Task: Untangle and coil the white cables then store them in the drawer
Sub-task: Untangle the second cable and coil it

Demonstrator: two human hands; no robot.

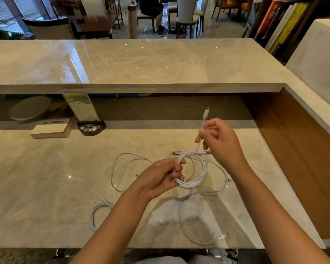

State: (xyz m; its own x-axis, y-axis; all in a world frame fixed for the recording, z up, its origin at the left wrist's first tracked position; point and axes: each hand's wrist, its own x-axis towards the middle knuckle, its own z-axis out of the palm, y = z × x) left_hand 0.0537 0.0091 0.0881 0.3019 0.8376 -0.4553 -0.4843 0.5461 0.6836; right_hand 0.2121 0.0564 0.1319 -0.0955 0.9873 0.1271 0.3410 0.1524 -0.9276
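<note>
The left hand [160,178] grips one side of a coiled white cable [195,168], fingers curled through the loops, above the middle of the counter [46,178]. The right hand [218,141] pinches that cable's free end, its plug [206,112] pointing up. Loose white cables [122,168] sprawl on the counter beneath, reaching toward its near edge. A book [50,130] lies at the far left.

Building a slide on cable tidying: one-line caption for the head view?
Left hand holds a coiled white cable while right hand pinches its free end above the beige marble desk.
</note>
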